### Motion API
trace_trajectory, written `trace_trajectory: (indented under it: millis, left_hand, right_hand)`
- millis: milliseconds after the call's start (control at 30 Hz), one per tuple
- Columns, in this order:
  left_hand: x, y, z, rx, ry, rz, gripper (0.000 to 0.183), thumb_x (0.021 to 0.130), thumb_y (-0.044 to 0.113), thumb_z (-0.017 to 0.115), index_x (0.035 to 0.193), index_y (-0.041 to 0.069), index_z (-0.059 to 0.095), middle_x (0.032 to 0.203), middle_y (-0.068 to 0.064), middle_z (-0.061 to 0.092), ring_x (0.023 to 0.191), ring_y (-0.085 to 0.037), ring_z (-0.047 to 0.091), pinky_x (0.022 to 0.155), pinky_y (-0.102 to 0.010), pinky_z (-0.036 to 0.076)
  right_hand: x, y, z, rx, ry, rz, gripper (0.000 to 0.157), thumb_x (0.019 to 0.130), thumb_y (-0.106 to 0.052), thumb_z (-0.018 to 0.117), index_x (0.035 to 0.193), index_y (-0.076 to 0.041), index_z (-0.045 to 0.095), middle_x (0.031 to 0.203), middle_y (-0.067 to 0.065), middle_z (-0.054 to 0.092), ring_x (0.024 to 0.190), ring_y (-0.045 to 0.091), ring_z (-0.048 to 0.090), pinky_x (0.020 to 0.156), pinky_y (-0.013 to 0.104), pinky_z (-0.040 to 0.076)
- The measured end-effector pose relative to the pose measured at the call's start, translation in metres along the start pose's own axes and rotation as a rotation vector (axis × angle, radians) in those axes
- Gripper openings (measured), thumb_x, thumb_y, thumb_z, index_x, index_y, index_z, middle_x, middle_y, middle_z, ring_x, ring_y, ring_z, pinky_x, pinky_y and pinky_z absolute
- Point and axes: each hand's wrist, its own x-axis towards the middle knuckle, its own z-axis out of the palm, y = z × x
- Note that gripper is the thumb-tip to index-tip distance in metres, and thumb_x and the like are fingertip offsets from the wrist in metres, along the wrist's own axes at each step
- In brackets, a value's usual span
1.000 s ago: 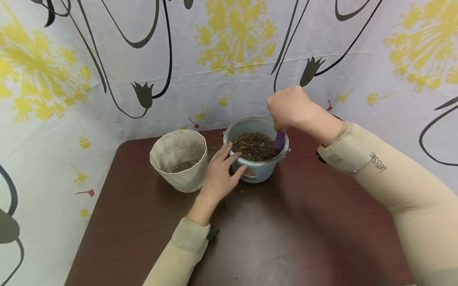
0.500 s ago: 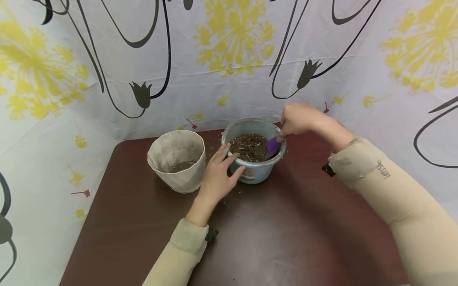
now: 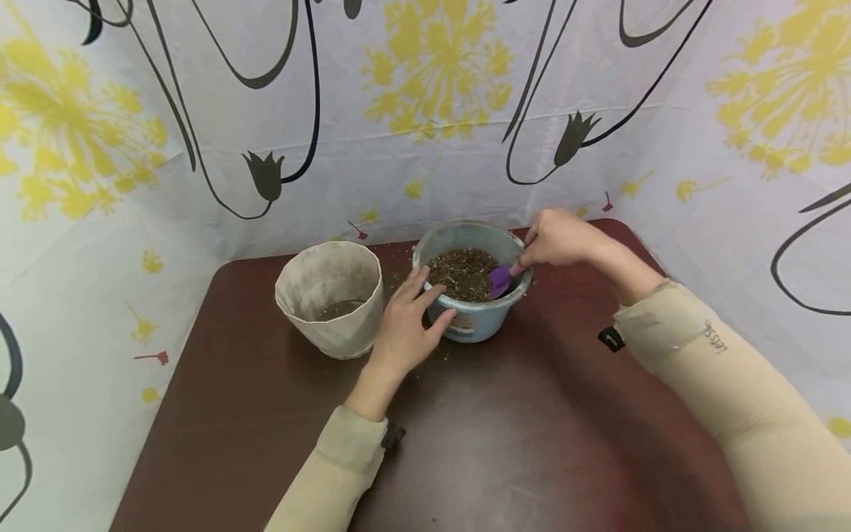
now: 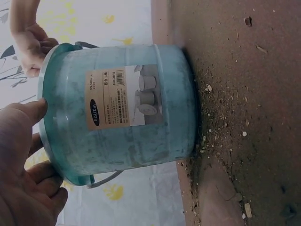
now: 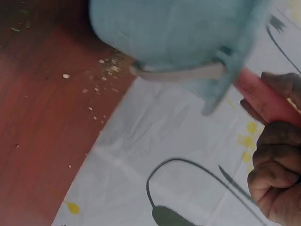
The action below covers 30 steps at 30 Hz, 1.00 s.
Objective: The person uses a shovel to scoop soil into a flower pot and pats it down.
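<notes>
Toward the far edge of a dark reddish-brown table [image 3: 479,443], at one o'clock from the near side, I see a light blue plastic bucket [image 3: 488,319] part-filled with dark, crumbly soil [image 3: 465,270]. Just beside it, at eleven o'clock, is a whitish, faceted flowerpot [image 3: 329,338] with some soil at the bottom. A person's left hand [image 3: 407,325], thumb held wide of the fingers, rests against the bucket's rim at about eight o'clock. The right hand [image 3: 561,236], at about two o'clock, grips the red handle [image 5: 263,96] of a small trowel [image 3: 500,282]. The trowel slants down into the bucket, its purple blade against the soil toward four o'clock. On the bucket's outer wall is a brown label [image 4: 123,97] reading "JiaLiXin"; loose crumbs [image 4: 216,127] lie around its foot. Both arms wear beige sleeves [image 3: 718,384]. At twelve o'clock, behind the table, hangs pale cloth [image 3: 425,96] printed with yellow flowers and dark curling stems.
</notes>
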Motion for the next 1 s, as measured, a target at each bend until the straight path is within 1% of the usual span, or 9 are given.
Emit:
trace_trajectory:
  millis: [100,167,267,367,500,600,667,800,1000]
  left_hand:
    - [-0.001,0.0,0.0,-0.001,-0.005,-0.004,0.046,0.097,0.041,0.068,0.134,0.013,0.067,0.158,-0.014,0.041,0.148,-0.029,0.034,0.116,-0.05,0.035]
    - [-0.001,-0.001,-0.001,-0.002,-0.002,-0.002,0.046,0.097,0.04,0.068,0.134,0.012,0.067,0.157,-0.014,0.041,0.148,-0.029,0.034,0.116,-0.05,0.034]
    - [-0.001,-0.002,-0.002,-0.004,0.009,-0.001,0.046,0.097,0.039,0.069,0.134,0.012,0.067,0.157,-0.015,0.042,0.148,-0.029,0.034,0.116,-0.049,0.034]
    - [0.0,-0.002,-0.002,0.002,0.008,0.001,0.047,0.097,0.04,0.068,0.134,0.011,0.067,0.157,-0.015,0.042,0.148,-0.029,0.034,0.115,-0.049,0.036]
    - [0.0,-0.002,-0.001,-0.005,0.002,0.002,0.047,0.098,0.041,0.067,0.134,0.012,0.067,0.158,-0.015,0.041,0.148,-0.029,0.034,0.114,-0.05,0.038]
    - [0.0,-0.002,-0.002,-0.025,-0.002,-0.002,0.046,0.098,0.041,0.067,0.135,0.012,0.067,0.158,-0.014,0.04,0.148,-0.028,0.033,0.114,-0.05,0.038]
    - [0.0,-0.002,-0.002,-0.035,-0.008,-0.004,0.046,0.098,0.041,0.067,0.135,0.013,0.067,0.159,-0.013,0.04,0.149,-0.028,0.032,0.113,-0.05,0.038]
    - [0.0,-0.002,-0.003,-0.043,-0.03,-0.012,0.048,0.099,0.042,0.066,0.137,0.014,0.065,0.16,-0.012,0.038,0.15,-0.026,0.03,0.113,-0.051,0.038]
    - [-0.002,-0.003,-0.003,-0.057,-0.029,-0.023,0.048,0.099,0.042,0.064,0.137,0.013,0.065,0.161,-0.012,0.037,0.151,-0.026,0.028,0.114,-0.052,0.037]
  right_hand:
    - [-0.002,0.005,0.011,0.07,0.032,-0.007,0.007,0.083,-0.019,0.078,0.08,-0.02,0.084,0.058,-0.005,0.068,0.046,0.005,0.028,0.045,0.023,0.027]
    - [-0.001,0.006,0.017,0.1,0.037,-0.016,0.01,0.084,-0.017,0.076,0.082,-0.02,0.084,0.061,-0.006,0.07,0.045,0.005,0.029,0.045,0.022,0.027]
    - [-0.001,0.007,0.02,0.134,0.06,-0.011,0.011,0.085,-0.014,0.074,0.087,-0.015,0.084,0.065,-0.004,0.072,0.045,0.006,0.029,0.045,0.023,0.026]
    - [-0.001,0.006,0.023,0.163,0.068,-0.007,0.013,0.085,-0.015,0.074,0.094,-0.01,0.083,0.07,0.0,0.075,0.047,0.007,0.037,0.047,0.024,0.033]
    - [-0.003,0.007,0.034,0.183,0.089,-0.001,0.013,0.086,-0.018,0.075,0.093,-0.01,0.084,0.067,-0.001,0.073,0.05,0.009,0.043,0.05,0.026,0.037]
    - [-0.006,0.01,0.038,0.184,0.112,0.013,0.011,0.087,-0.018,0.075,0.091,-0.012,0.084,0.055,-0.003,0.066,0.047,0.008,0.036,0.047,0.025,0.033]
    - [-0.007,0.012,0.04,0.188,0.125,0.013,0.012,0.088,-0.019,0.075,0.091,-0.011,0.084,0.053,-0.003,0.063,0.045,0.006,0.034,0.046,0.024,0.031]
    - [-0.011,0.013,0.041,0.195,0.145,0.009,0.014,0.089,-0.02,0.075,0.093,-0.009,0.083,0.058,-0.004,0.068,0.046,0.006,0.034,0.046,0.024,0.03]
    - [-0.015,0.012,0.043,0.26,0.179,0.056,0.014,0.088,-0.022,0.076,0.095,-0.013,0.084,0.069,-0.006,0.074,0.048,0.005,0.029,0.045,0.023,0.028]
